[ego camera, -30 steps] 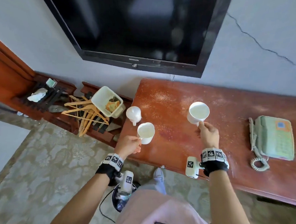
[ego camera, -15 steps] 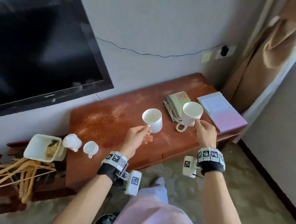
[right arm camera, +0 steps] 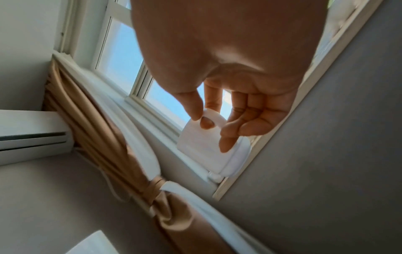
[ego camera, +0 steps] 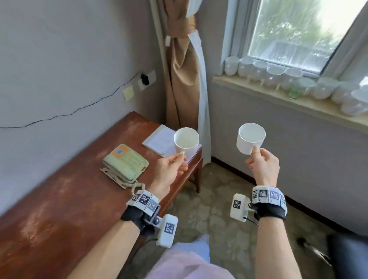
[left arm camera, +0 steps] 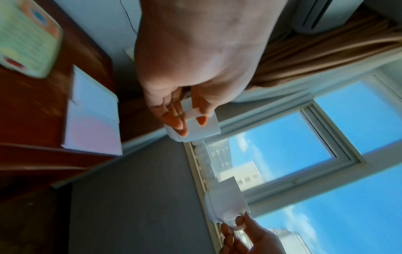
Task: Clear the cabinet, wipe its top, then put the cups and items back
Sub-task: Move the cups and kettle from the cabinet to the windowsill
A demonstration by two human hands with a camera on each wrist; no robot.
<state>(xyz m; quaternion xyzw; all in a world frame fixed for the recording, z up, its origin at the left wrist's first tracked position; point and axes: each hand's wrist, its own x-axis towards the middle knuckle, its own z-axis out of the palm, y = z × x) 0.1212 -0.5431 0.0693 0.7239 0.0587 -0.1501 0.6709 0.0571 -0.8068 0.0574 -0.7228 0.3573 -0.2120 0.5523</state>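
dusty red-brown wooden cabinet (ego camera: 51,213) along a grey wall, cracked in a long dark line. on its top a pale green telephone (ego camera: 126,164) with a coiled cord, and at the far end an open notebook (ego camera: 159,140). patterned floor below, tan curtain (ego camera: 180,78) tied back in the corner, window (ego camera: 293,29) beyond it, bright and washed out. on the windowsill (ego camera: 310,104) a long row of white cups (ego camera: 275,75), blurred into each other, hard to count.

held up in the left hand (ego camera: 168,170) a white cup (ego camera: 186,140), handle pinched between thumb and fingers, over the cabinet's far end near the notebook. in the right hand (ego camera: 263,165) a second white cup (ego camera: 251,138), handle gripped likewise, out over the floor, below the sill and well apart from it. both mouths tilted toward the head camera, insides looking empty.

cut off at the lower right edge, something dark and padded, not identifiable. cabinet's near end running out of frame. both wrist views smeared; in the left one telephone and notebook only soft blocks of colour.
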